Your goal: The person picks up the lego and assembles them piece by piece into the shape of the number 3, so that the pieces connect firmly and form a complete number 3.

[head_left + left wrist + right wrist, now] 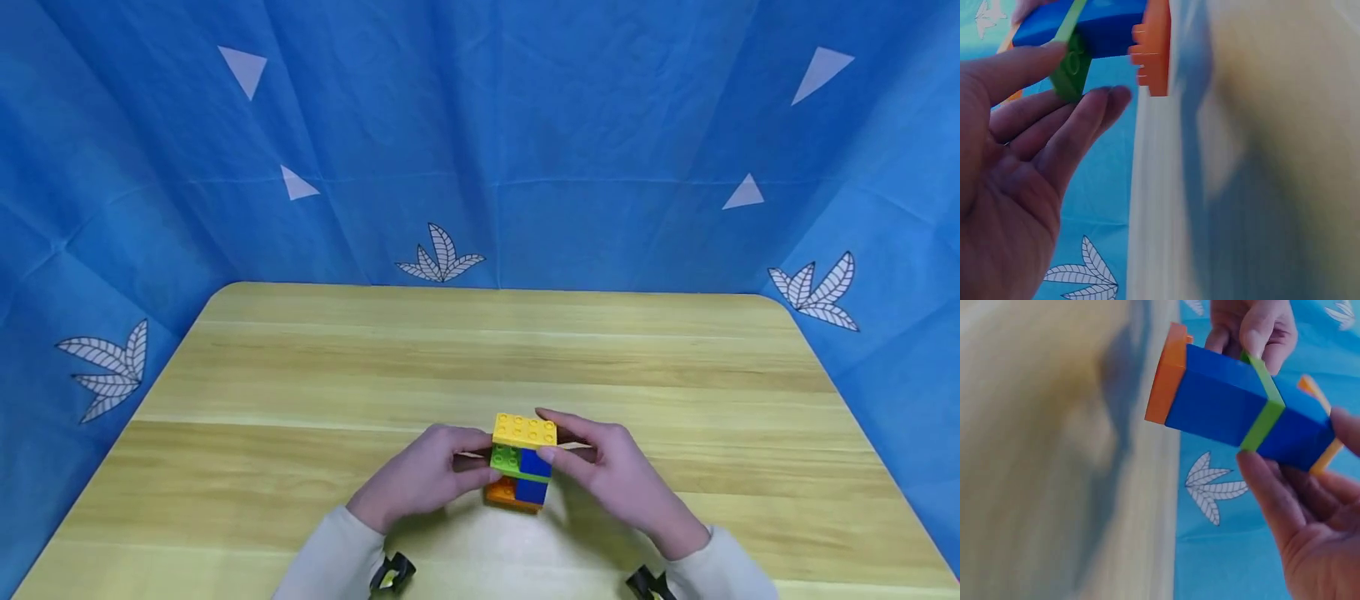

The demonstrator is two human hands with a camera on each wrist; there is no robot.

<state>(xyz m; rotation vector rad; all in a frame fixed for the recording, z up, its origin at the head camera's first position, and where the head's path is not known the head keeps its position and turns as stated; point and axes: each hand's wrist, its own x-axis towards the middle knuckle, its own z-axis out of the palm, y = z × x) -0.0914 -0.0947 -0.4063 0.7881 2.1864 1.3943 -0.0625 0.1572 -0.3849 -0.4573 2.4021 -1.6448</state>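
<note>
A small tower of toy building bricks stands between both hands near the front of the table. From the bottom up it has an orange plate (512,500), a blue brick (531,490), a green plate (505,457), a second blue brick (536,462) and a yellow plate (524,431) on top. From the left, my left hand (420,471) pinches the green plate at its studded end. My right hand (1316,531) grips the upper part from the right, its thumb by the upper blue brick. Whether the orange plate touches the table is unclear.
The wooden table (300,367) reaches out to both sides and behind the tower. A blue curtain (525,125) with white triangles and leaf prints hangs along the back and sides. Black wrist straps (392,572) show at the sleeves.
</note>
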